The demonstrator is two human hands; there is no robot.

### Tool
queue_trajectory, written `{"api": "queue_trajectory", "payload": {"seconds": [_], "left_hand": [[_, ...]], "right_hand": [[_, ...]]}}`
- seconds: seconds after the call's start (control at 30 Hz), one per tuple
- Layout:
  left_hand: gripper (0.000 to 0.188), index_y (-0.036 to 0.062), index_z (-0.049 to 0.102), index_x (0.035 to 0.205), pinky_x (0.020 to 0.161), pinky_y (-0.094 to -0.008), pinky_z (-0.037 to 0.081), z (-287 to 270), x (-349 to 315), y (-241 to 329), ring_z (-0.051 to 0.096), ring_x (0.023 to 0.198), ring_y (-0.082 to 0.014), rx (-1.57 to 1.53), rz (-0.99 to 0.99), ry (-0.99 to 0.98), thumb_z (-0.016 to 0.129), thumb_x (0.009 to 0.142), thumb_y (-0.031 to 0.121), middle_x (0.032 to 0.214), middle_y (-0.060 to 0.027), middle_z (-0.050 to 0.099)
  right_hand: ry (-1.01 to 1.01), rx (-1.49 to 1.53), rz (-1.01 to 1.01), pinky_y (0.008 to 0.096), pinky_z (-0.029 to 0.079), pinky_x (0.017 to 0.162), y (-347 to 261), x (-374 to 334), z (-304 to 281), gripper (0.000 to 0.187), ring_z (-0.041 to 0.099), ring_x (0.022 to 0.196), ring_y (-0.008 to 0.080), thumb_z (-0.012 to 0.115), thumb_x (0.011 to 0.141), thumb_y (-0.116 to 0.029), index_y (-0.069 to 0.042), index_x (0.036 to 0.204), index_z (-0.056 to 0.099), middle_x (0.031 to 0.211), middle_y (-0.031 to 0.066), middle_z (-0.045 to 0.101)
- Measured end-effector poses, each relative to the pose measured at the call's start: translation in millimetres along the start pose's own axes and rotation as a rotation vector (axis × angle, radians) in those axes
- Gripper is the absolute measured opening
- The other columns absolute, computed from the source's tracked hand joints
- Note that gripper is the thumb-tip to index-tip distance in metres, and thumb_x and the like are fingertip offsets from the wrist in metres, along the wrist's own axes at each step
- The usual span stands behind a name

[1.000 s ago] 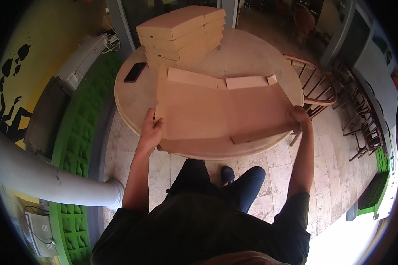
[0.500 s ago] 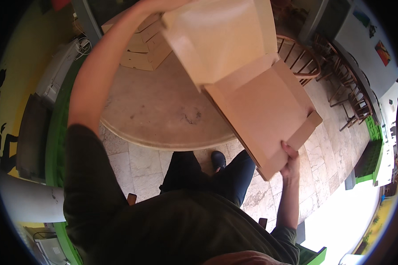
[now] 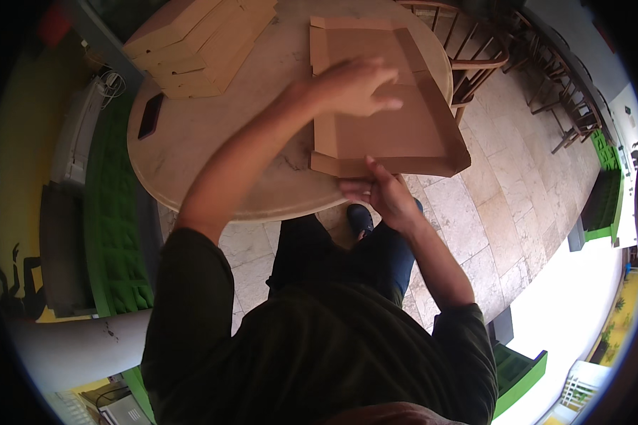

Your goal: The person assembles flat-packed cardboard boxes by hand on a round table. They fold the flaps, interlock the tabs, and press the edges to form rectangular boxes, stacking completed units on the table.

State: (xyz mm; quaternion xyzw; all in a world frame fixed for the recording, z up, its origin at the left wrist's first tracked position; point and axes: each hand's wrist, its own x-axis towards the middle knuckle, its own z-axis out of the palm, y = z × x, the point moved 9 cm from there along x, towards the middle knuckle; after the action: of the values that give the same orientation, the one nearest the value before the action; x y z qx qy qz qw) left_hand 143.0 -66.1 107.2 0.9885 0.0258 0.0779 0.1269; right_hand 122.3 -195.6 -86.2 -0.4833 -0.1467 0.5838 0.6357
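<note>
An unfolded brown cardboard box [image 3: 404, 131] lies opened out on the round table [image 3: 220, 159], its side flaps raised and its near right corner jutting past the table's edge. Above the middle of the box is my left hand [image 3: 354, 86], slightly smeared by motion, with thumb and fingers apart and nothing in them. At the near edge my right hand [image 3: 390, 198] pinches the cardboard wall, the thumb on top and the other fingers below, partly hidden.
Several folded cardboard boxes [image 3: 191, 53] are stacked at the table's far left. A dark phone [image 3: 149, 116] lies by the left rim. Wooden chairs [image 3: 475, 64] stand beyond the table on the right, and a green bench [image 3: 117, 234] runs along the left.
The box has come down from the air onto the table and now lies opened out. My left hand has let go of its far part and moved over its middle; my right hand has shifted left.
</note>
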Motion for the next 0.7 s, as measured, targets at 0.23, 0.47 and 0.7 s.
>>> {"api": "queue_trajectory", "payload": {"seconds": [0.23, 0.47, 0.7], "left_hand": [[0.062, 0.0064, 0.057, 0.15, 0.122, -0.0544, 0.039, 118.4, -76.6, -13.3, 0.034, 0.154, -0.0476, -0.004, -0.244, 0.015, 0.058, 0.107, 0.051, 0.16, -0.0311, 0.042], [0.071, 0.0119, 0.038, 0.166, 0.13, -0.0605, 0.021, 146.2, -103.2, -45.3, 0.011, 0.163, -0.0479, 0.134, -0.375, 0.178, 0.043, 0.111, 0.057, 0.173, -0.0267, 0.022], [0.074, 0.0089, 0.045, 0.162, 0.131, -0.0577, 0.021, 146.0, -106.0, -46.4, 0.016, 0.162, -0.046, 0.151, -0.366, 0.186, 0.048, 0.108, 0.06, 0.172, -0.0255, 0.026]], "right_hand": [[0.311, -1.41, -1.025, 0.0476, 0.057, 0.088, -121.5, -78.2, 1.7, 0.027, 0.07, 0.109, 0.0316, 0.064, 0.105, -0.025, -0.004, 0.121, 0.069, 0.118, 0.0128, 0.075], [0.734, -1.85, -0.751, 0.0552, 0.033, 0.124, -111.1, 7.8, -107.1, 0.054, 0.037, 0.152, 0.0459, 0.045, 0.112, -0.043, -0.008, 0.153, 0.055, 0.163, 0.0202, 0.046], [0.714, -1.549, -0.922, 0.0555, 0.026, 0.127, -96.3, 1.4, -114.6, 0.043, 0.035, 0.153, 0.0482, 0.049, 0.111, -0.032, -0.011, 0.145, 0.065, 0.164, 0.0188, 0.046]]}}
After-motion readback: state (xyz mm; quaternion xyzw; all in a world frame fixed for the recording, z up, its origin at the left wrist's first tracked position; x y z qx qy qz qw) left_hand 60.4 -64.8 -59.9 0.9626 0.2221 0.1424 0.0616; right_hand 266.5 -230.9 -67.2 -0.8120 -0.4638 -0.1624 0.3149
